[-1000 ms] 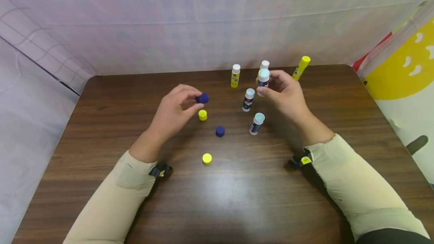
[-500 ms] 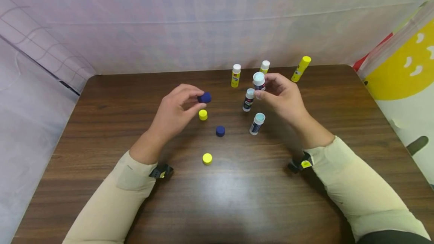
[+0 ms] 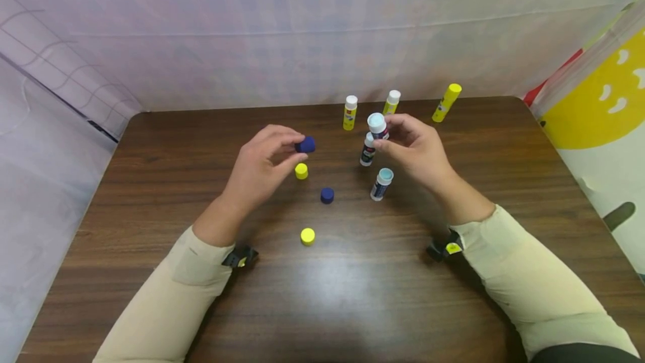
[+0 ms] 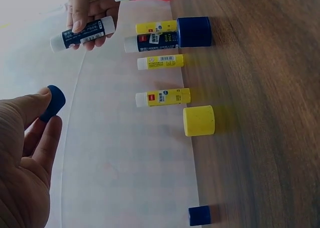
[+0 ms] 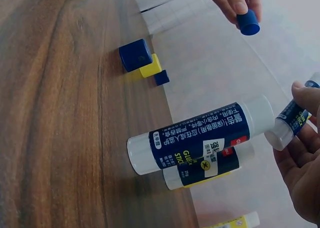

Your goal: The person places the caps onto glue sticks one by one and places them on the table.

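Note:
My left hand (image 3: 259, 164) pinches a dark blue cap (image 3: 305, 144) between thumb and fingers, raised over the table. Across from it, my right hand (image 3: 423, 150) holds an uncapped glue stick (image 3: 378, 126) with a dark blue label, its pale top facing up and tilted towards the left hand. Cap and stick are apart. Two more uncapped blue-labelled sticks stand near the right hand: one glue stick (image 3: 367, 156), partly covered by the held one, and a nearer glue stick (image 3: 381, 185). Below the left hand stand a yellow cap (image 3: 301, 171) and a blue cap (image 3: 327, 195).
Along the back stand two yellow glue sticks with white tops, a left one (image 3: 350, 113) and a right one (image 3: 391, 103), and a yellow-capped stick (image 3: 447, 103). Another yellow cap (image 3: 307, 236) lies nearer the front. The left wrist view shows a further blue cap (image 4: 200, 215). A curtain (image 3: 242, 43) hangs behind the table.
My right hand has moved left and slightly nearer with its glue stick, which now overlaps the standing stick behind it. My left hand has shifted slightly right with the blue cap.

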Motion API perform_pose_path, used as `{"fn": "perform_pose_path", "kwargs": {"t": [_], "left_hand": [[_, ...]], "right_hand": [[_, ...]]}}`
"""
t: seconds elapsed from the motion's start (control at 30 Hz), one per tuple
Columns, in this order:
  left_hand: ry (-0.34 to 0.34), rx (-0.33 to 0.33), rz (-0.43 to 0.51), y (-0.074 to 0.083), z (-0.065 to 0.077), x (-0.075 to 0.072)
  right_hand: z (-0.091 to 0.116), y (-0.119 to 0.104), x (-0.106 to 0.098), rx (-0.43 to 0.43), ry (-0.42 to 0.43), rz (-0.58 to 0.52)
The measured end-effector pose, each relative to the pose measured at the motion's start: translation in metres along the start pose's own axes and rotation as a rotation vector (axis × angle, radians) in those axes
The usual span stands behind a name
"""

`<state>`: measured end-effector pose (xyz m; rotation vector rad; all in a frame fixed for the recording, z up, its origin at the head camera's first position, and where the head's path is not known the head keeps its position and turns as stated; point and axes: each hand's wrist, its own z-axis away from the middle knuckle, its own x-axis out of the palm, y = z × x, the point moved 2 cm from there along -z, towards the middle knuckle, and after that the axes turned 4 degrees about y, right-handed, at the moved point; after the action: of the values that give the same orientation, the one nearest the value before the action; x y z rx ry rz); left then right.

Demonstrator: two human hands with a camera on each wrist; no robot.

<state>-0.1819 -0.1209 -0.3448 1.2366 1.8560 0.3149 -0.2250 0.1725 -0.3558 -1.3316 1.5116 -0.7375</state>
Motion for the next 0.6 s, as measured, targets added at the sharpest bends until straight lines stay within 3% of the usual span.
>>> {"fn": "perform_pose_path", "kwargs": {"t": [0.6], "left_hand": [[0.029, 0.047, 0.034, 0.0042, 0.0008, 0.0012]], "right_hand": [[0.0051, -0.0008, 0.0071, -0.033, -0.065, 0.046]]}}
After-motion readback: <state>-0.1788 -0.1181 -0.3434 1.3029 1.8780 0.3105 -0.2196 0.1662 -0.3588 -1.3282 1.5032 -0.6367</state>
